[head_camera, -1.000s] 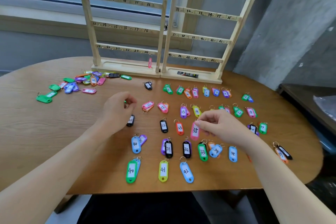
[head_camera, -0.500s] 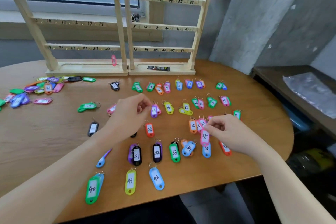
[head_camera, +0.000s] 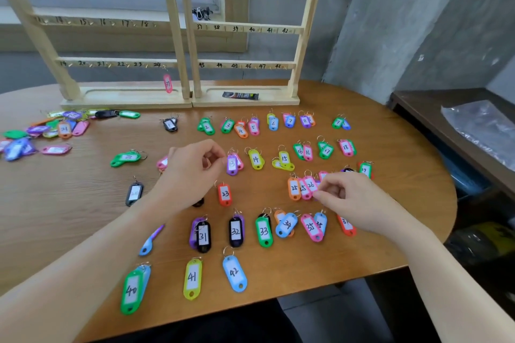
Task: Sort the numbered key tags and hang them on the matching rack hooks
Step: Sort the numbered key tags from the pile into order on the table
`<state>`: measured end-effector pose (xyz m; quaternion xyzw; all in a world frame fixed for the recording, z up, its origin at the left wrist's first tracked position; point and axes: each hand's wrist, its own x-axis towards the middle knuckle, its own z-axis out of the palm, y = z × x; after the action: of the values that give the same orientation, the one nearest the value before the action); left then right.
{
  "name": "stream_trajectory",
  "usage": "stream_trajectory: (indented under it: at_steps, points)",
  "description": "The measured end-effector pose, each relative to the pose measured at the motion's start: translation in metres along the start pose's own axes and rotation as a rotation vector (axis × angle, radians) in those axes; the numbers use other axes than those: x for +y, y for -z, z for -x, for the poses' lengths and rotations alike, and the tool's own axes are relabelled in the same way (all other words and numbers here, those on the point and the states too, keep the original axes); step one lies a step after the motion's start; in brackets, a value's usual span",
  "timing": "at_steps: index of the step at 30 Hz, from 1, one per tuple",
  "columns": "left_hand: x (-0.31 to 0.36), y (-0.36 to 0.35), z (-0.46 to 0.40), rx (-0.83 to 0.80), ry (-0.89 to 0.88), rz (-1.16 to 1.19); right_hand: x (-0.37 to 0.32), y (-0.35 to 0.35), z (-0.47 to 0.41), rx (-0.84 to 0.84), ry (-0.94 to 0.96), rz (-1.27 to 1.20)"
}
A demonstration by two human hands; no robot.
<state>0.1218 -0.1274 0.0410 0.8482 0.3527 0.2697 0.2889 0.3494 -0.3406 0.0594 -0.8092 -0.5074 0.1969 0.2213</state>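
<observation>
Left hand (head_camera: 192,170) over the wooden table (head_camera: 69,203), fingers curled, thumb and forefinger tips (head_camera: 220,157) pinched together just beside the purple tag 13 (head_camera: 232,166); whether anything is between them, cannot tell. Right hand (head_camera: 354,203) low over the tabletop, fingers bent, fingertips (head_camera: 320,196) closed on the lower edge of a pink tag 26 (head_camera: 310,184).

Left of the right fingertips, touching that tag: a pink tag and an orange tag 25 (head_camera: 294,189). Below them: pink tag 35 (head_camera: 310,227) overlapping a blue one, blue tag 34 (head_camera: 286,224), green tag 33 (head_camera: 264,231). Under the right palm, partly hidden: a red tag (head_camera: 346,227). Below the left fingertips: red tag 23 (head_camera: 224,193); nearer the body, black tags 31 (head_camera: 203,237) and 32 (head_camera: 235,232), then green 40 (head_camera: 131,291), yellow 41 (head_camera: 192,278), blue 42 (head_camera: 235,273). Right of the left fingertips: yellow tags 14 (head_camera: 255,159) and 15 (head_camera: 284,159). Far left of the left hand: a loose unsorted heap of tags (head_camera: 44,131).

Beyond both hands: two pale wooden racks (head_camera: 181,36) side by side, flat rails inked with numbers, small hooks beneath; one pink tag (head_camera: 167,83) hanging under 24. A dark flat packet (head_camera: 240,96) in the right rack's base tray.

Tags: glossy rounded plastic oblongs, white paper inserts with handwritten numbers, thin metal split rings. Table: rounded edge, warm visible grain. Rough grey concrete wall at right.
</observation>
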Motion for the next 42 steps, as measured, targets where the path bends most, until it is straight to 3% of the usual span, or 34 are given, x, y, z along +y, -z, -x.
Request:
stream_trajectory:
  at_steps: [11, 16, 25, 31, 35, 42]
  points:
    - [-0.081, 0.065, 0.015, 0.138, 0.123, 0.034, -0.085, -0.027, -0.061, -0.006, 0.15, -0.073]
    - [-0.135, 0.105, 0.035, 0.225, 0.285, 0.062, -0.149, -0.061, -0.107, -0.148, 0.242, -0.022]
    - [-0.201, 0.169, 0.056, 0.322, 0.402, -0.069, -0.245, -0.122, -0.167, -0.264, 0.368, 0.075]
    - [-0.226, 0.176, 0.033, 0.346, 0.266, -0.152, -0.285, -0.16, -0.205, -0.236, 0.419, 0.105]
    - [-0.231, 0.179, -0.002, 0.419, 0.105, -0.232, -0.303, -0.187, -0.226, -0.085, 0.535, 0.379]
    - [-0.243, 0.182, -0.012, 0.472, 0.12, -0.13, -0.337, -0.215, -0.279, -0.058, 0.776, 0.639]
